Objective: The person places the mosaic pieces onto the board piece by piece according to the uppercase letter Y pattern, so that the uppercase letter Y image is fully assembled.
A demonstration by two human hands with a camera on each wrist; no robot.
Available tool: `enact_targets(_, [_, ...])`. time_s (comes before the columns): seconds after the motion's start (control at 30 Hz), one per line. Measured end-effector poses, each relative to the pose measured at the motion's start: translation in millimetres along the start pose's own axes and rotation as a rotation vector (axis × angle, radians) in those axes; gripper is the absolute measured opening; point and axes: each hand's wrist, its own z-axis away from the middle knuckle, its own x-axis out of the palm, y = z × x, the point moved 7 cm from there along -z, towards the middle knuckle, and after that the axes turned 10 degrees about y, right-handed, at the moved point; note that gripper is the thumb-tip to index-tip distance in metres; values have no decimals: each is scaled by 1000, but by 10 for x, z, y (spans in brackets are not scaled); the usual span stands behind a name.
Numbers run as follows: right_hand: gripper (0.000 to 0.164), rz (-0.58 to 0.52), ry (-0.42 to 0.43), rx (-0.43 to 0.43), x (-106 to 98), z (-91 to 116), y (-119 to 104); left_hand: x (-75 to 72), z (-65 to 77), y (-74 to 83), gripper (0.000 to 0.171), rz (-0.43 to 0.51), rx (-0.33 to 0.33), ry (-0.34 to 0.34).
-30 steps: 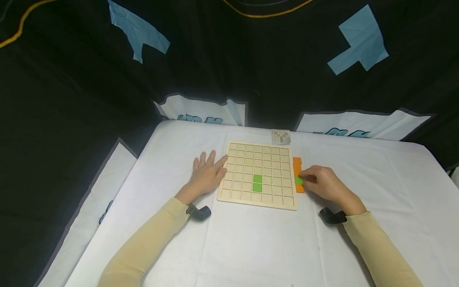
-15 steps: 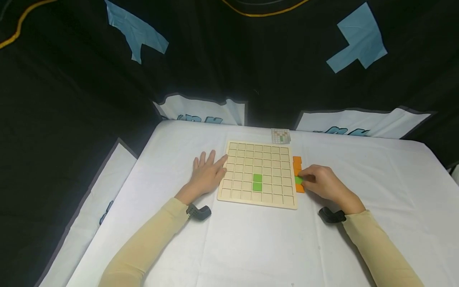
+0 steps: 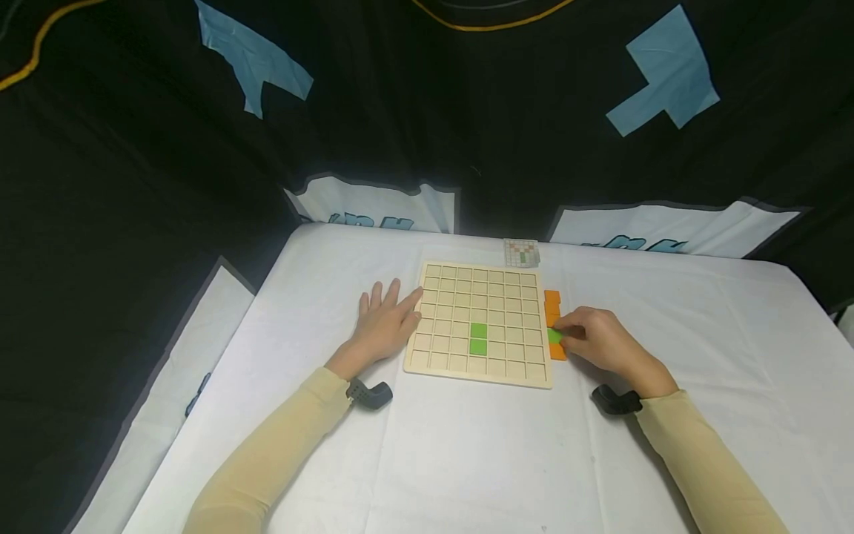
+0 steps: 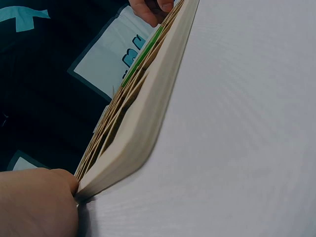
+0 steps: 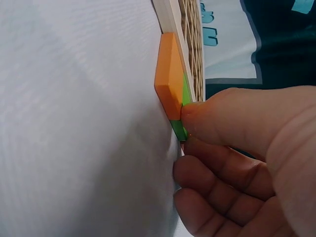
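A pale wooden grid board [image 3: 514, 304] lies on the table in the head view, with two green square tiles [image 3: 478, 331] one behind the other in its cells. My left hand [image 3: 383, 326] rests with spread fingers at the board's left edge; its thumb side touches the rim in the left wrist view. Along the right edge sit orange tiles [image 3: 552, 302] and a green tile [image 5: 177, 129]. My right hand [image 3: 603, 341] pinches that green tile between thumb and fingers, beside an orange tile [image 5: 169, 74] in the right wrist view. The fingers hide part of the green tile.
A small card [image 3: 522, 254] printed with a coloured grid lies just behind the board. White cloth [image 3: 467, 452] covers the table, and a black curtain [image 3: 480, 126] with blue tape pieces hangs past its far edge. Each wrist wears a dark device.
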Motion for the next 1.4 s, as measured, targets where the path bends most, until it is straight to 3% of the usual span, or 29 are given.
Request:
enact_targets(0.6, [28,-11,-32,11,24,17,-7,25,10,-14,57,-2,-10,-7])
enact_targets(1.4, [23,0,12,28,46,-26,20,-17,3,16,57,5,-1,3])
